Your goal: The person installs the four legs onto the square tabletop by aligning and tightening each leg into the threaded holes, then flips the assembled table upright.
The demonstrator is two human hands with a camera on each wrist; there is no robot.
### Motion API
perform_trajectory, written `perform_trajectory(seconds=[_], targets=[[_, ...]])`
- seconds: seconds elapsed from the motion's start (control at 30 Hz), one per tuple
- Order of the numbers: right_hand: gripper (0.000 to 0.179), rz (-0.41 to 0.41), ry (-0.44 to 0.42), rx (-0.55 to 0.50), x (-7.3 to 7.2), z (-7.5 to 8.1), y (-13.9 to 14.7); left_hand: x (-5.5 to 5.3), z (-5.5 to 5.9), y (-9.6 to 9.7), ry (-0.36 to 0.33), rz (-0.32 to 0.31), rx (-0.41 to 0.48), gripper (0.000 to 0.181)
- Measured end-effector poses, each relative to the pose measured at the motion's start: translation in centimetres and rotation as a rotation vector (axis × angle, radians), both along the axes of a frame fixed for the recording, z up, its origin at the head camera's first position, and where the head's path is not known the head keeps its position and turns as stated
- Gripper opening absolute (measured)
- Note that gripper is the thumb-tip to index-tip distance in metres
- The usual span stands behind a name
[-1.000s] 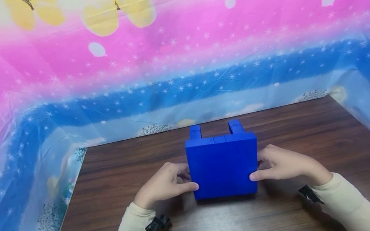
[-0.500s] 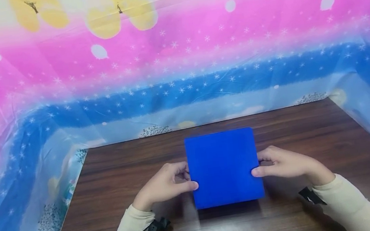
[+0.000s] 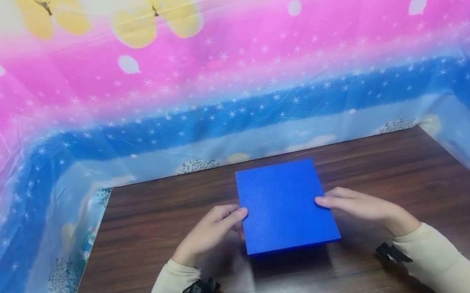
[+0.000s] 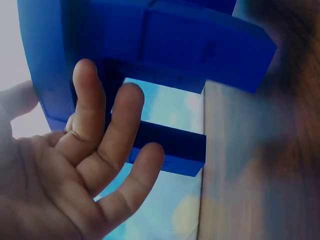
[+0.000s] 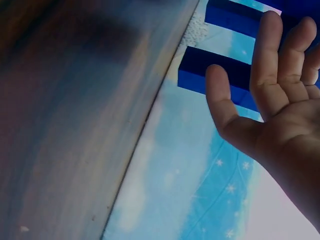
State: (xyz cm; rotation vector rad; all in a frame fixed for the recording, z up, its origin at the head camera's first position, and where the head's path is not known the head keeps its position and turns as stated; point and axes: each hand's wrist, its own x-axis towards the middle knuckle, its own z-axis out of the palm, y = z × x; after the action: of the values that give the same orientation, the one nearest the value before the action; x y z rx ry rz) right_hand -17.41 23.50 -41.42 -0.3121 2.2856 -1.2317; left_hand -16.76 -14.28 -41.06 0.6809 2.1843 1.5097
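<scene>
A small blue stool (image 3: 285,204) with a flat square top is between both hands in the head view, its top facing up. Blocky legs (image 4: 172,162) extend from its underside in the left wrist view, and more legs (image 5: 192,80) appear in the right wrist view. My left hand (image 3: 210,230) grips its left edge, thumb on top and fingers under the rim. On the opposite edge, my right hand (image 3: 363,206) holds it in the same way, its other fingers mostly hidden in the head view. Whether the legs touch the table cannot be told.
The dark wooden table (image 3: 158,200) spreads around the stool. A printed pink and blue cloth (image 3: 192,88) hangs behind the table and along its sides. Black straps (image 3: 200,288) sit at the cuffs of both light sleeves.
The stool has turned from its square face towards me, with two legs showing at the back, to face upwards. Its legs have gone out of sight in the head view. Both thumbs have moved up.
</scene>
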Motion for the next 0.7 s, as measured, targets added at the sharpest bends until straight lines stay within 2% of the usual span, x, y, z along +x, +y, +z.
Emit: perform_trajectory(seconds=[0.2, 0.27, 0.33, 0.43, 0.5, 0.6, 0.7], targets=[[0.085, -0.071, -0.094, 0.016, -0.6, -0.8, -0.4, -0.3, -1.0, 0.8, -0.089, 0.101, 0.026, 0.046], [0.087, -0.072, -0.102, 0.005, -0.8, -0.8, -0.5, -0.4, -1.3, 1.2, -0.076, 0.145, 0.014, 0.045], [0.085, -0.069, -0.07, 0.011, -1.0, -0.7, -0.5, -0.4, -1.3, 1.5, -0.023, 0.211, -0.03, 0.043], [0.074, -0.036, 0.094, 0.032, -1.1, -0.3, -0.7, -0.1, -1.1, 1.7, 0.105, 0.31, -0.122, 0.041], [0.07, -0.032, 0.265, 0.058, -1.0, 0.0, -0.7, 0.3, -0.6, 1.6, 0.197, 0.349, -0.189, 0.049], [0.07, -0.016, 0.489, 0.058, -0.7, 0.5, -0.7, 0.9, 0.1, 1.3, 0.369, 0.321, -0.246, 0.068], [0.078, 0.063, 0.615, 0.033, -0.4, 0.6, -0.7, 1.2, 0.5, 1.0, 0.524, 0.236, -0.264, 0.072]])
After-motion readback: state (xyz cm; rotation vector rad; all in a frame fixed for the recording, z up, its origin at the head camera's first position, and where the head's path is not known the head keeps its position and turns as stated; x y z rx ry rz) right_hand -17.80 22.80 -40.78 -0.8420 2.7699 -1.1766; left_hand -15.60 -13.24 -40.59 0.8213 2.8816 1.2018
